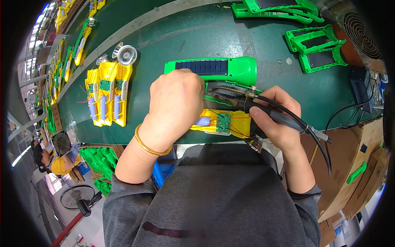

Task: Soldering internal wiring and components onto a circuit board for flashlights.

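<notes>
My right hand (282, 119) grips a soldering iron (269, 113) with a thin bent metal tube clamped along its tip. The iron points left, toward my left hand (175, 96). That hand is closed in a fist, with its fingertips and anything in them hidden. Just beyond it lies a green flashlight shell (242, 70) with a dark solar panel (201, 67). Under the iron's tip, part of another green piece (216, 100) shows. Nearer me rests a yellow shell half (240, 123) with a green circuit board (223, 122), a blue battery (202, 121), wires and a reflector (254, 143).
Several yellow shells (108, 72) with batteries lie at left beside a silver reflector (125, 54). Green frames (314, 47) sit at the far right. A cable runs near a dark box (360, 90). Green parts fill a carton (98, 158) below the bench's left edge.
</notes>
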The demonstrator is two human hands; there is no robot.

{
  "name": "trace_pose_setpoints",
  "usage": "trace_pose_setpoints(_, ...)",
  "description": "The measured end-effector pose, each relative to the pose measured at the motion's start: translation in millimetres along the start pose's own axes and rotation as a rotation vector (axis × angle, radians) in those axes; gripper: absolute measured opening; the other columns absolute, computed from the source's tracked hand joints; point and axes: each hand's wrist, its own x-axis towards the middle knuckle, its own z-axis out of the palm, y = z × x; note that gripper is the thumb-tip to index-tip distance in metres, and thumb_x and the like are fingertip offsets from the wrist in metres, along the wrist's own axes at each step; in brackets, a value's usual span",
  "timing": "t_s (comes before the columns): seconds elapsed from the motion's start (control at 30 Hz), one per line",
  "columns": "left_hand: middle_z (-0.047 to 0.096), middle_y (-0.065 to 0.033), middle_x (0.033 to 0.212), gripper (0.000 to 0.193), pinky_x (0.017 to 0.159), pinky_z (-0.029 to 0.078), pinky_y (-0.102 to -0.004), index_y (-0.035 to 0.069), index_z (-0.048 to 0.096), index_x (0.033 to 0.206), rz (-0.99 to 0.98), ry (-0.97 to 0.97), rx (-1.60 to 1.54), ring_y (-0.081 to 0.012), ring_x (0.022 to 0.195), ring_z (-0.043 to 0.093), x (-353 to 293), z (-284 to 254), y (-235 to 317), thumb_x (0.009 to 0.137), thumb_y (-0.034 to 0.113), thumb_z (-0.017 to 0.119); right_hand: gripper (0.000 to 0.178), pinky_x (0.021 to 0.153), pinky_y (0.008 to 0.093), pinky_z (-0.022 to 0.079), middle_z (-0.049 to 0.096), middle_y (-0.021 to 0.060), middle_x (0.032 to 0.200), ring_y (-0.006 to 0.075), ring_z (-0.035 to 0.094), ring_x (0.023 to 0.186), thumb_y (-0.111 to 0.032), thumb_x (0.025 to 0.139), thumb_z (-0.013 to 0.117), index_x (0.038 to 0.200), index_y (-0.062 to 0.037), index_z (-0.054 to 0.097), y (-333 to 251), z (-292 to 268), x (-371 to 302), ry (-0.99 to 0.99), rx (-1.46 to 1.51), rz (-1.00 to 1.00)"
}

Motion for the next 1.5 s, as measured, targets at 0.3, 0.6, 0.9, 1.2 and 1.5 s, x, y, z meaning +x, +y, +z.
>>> trace_pose_setpoints(0.3,0.060,-0.0100,0.067,0.004,0.058,0.049,-0.0392,0.007,0.068,0.066,0.003,0.006,0.005,-0.0308,0.064,0.060,0,1,1,0.065,0.004,0.065,0.015,0.061,0.0212,0.041,0.057,0.0001,0.070,0.0054,0.048,0.065,-0.005,0.073,0.070,0.079,-0.0019,0.057,-2,-1,-1,-0.028,0.004,0.063)
trace_pose_setpoints(0.6,0.060,-0.0109,0.067,0.004,0.058,0.049,-0.0396,0.007,0.067,0.066,0.016,0.013,0.007,-0.0314,0.064,0.060,1,1,0,0.065,0.004,0.064,0.010,0.063,0.0209,0.045,0.061,0.0036,0.074,0.0073,0.057,0.068,0.000,0.077,0.064,0.083,-0.0004,0.055,7,-3,-3,-0.054,0.129,0.100)
trace_pose_setpoints(0.9,0.061,-0.0128,0.068,0.005,0.058,0.049,-0.0397,0.006,0.068,0.065,0.003,-0.003,0.013,-0.0329,0.064,0.061,3,0,1,0.065,0.005,0.064,0.011,0.055,0.0210,0.043,0.061,0.0061,0.074,0.0078,0.056,0.063,-0.001,0.078,0.061,0.086,-0.0008,0.054,0,-6,-5,-0.005,0.364,0.139)
trace_pose_setpoints(1.2,0.062,-0.0160,0.066,0.006,0.057,0.050,-0.0407,0.004,0.068,0.065,-0.003,-0.031,0.018,-0.0348,0.062,0.062,6,-4,4,0.064,0.005,0.062,0.026,0.050,0.0235,0.038,0.055,0.0081,0.070,0.0119,0.047,0.057,-0.024,0.084,0.060,0.092,-0.0019,0.049,17,-22,-28,0.275,0.577,0.036)
trace_pose_setpoints(1.5,0.060,-0.0170,0.068,0.006,0.057,0.050,-0.0434,0.002,0.064,0.062,0.002,0.001,0.055,-0.0362,0.064,0.062,1,-4,9,0.065,0.005,0.060,0.026,0.051,0.0236,0.038,0.055,0.0085,0.070,0.0125,0.048,0.056,-0.025,0.086,0.059,0.095,-0.0024,0.049,21,-27,-33,0.327,0.626,0.029)
